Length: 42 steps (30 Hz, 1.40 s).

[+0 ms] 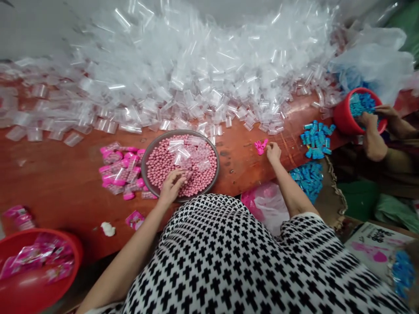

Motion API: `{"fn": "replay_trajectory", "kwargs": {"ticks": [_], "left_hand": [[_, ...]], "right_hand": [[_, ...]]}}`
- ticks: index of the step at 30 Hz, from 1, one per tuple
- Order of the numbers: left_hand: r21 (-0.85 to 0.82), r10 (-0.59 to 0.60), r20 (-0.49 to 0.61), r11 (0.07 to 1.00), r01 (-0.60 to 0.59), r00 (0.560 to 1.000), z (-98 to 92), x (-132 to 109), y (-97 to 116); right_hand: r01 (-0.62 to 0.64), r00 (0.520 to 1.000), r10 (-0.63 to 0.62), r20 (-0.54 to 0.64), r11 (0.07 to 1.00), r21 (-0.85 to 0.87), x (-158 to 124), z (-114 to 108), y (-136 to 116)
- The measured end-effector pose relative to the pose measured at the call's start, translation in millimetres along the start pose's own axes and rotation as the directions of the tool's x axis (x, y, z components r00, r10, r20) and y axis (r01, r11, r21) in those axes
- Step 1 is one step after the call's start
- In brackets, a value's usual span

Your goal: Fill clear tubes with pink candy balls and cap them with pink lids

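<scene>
My left hand (pixel 173 186) reaches over the near side of a grey basin (pixel 146 150) full of pink beads (pixel 160 163). Its fingers are closed on what looks like a clear plastic tube, partly hidden by the hand. More clear tubes (pixel 179 150) lie on top of the beads. Over on the right, my right hand (pixel 274 153) rests on the table with curled fingers, the tips at a few small bright pink plastic pieces (pixel 261 147). Whatever those fingertips pinch is too small to make out. Left of the basin lie filled tubes with pink caps (pixel 122 168).
A big heap of clear tubes (pixel 203 74) covers the table's back. Blue-wrapped pieces (pixel 316 139) lie at right, near a co-worker's hands (pixel 373 131) at a red bucket (pixel 342 114). A red basin (pixel 77 250) with pink packets stands front left.
</scene>
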<state>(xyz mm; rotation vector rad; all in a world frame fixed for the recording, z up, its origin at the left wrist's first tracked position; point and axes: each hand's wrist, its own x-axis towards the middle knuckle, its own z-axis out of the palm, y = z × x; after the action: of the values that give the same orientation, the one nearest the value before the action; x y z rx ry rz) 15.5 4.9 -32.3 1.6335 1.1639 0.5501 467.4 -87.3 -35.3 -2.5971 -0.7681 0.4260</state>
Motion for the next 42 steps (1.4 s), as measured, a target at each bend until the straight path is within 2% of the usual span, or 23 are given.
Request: {"fn": "replay_trajectory", "kwargs": {"ticks": [3, 6, 8, 10, 13, 15, 17, 19, 22, 24, 26, 27, 29, 33, 37, 40, 42], "left_hand": [[-0.227, -0.098, -0.067, 0.970, 0.080, 0.993, 1.1, -8, 5], [-0.387, -0.173, -0.050, 0.911, 0.141, 0.984, 9.6, -11, 18], [-0.521, -0.201, -0.032, 0.839, 0.156, 0.979, 14.3, -10, 28], [-0.637, -0.210, -0.001, 0.754, 0.161, 0.978, 16.3, -10, 37], [-0.746, -0.209, 0.044, 0.643, 0.171, 0.977, 16.3, -12, 48], [-0.773, -0.195, 0.061, 0.612, 0.170, 0.979, 16.6, -14, 53], [-0.761, -0.165, 0.069, 0.628, 0.159, 0.984, 17.7, -16, 57], [-0.718, -0.129, 0.063, 0.683, 0.135, 0.990, 19.4, -17, 60], [-0.604, -0.047, 0.034, 0.795, 0.058, 0.998, 20.8, -19, 66], [-0.501, 0.039, 0.022, 0.865, -0.023, 0.999, 19.9, -22, 70], [-0.395, 0.127, 0.006, 0.911, -0.114, 0.992, 17.5, -26, 74], [-0.348, 0.163, -0.005, 0.925, -0.155, 0.987, 16.0, -28, 75], [-0.278, 0.212, -0.027, 0.937, -0.211, 0.977, 13.1, -32, 77], [-0.236, 0.246, -0.071, 0.938, -0.255, 0.967, 9.8, -40, 75], [-0.212, 0.252, -0.065, 0.942, -0.260, 0.966, 8.9, -42, 73], [-0.187, 0.280, -0.022, 0.942, -0.279, 0.960, 8.1, -40, 74], [-0.199, 0.268, -0.008, 0.944, -0.264, 0.963, 8.3, -38, 74]], "right_hand": [[0.123, 0.990, -0.118, 0.075, 0.989, -0.075, 9, 5, -5], [0.266, 0.951, -0.246, 0.188, 0.960, -0.092, 6, 4, -8], [0.336, 0.921, -0.312, 0.232, 0.939, -0.070, 1, 3, -8], [0.376, 0.906, -0.354, 0.234, 0.925, -0.055, -5, 4, -7], [0.363, 0.922, -0.350, 0.166, 0.930, -0.056, -17, 5, -13], [0.364, 0.925, -0.360, 0.122, 0.931, -0.011, -32, 5, -26], [0.407, 0.897, -0.424, 0.124, 0.902, 0.144, -56, 1, -51], [0.440, 0.824, -0.532, 0.196, 0.818, 0.371, -89, -5, -84], [0.571, 0.606, -0.760, 0.236, 0.622, 0.535, -143, -15, -138], [0.680, 0.449, -0.867, 0.215, 0.488, 0.548, -170, -17, -165], [0.778, 0.320, -0.929, 0.185, 0.370, 0.508, -187, -13, -180], [0.818, 0.273, -0.945, 0.178, 0.326, 0.474, -191, -10, -183], [0.877, 0.212, -0.960, 0.181, 0.269, 0.398, -193, -3, -184], [0.918, 0.158, -0.964, 0.213, 0.223, 0.329, -194, 5, -177], [0.940, 0.139, -0.966, 0.217, 0.197, 0.277, -200, 4, -169], [0.950, 0.153, -0.960, 0.235, 0.208, 0.231, -205, 4, -165], [0.930, 0.191, -0.949, 0.251, 0.257, 0.264, -206, 6, -164]]}}
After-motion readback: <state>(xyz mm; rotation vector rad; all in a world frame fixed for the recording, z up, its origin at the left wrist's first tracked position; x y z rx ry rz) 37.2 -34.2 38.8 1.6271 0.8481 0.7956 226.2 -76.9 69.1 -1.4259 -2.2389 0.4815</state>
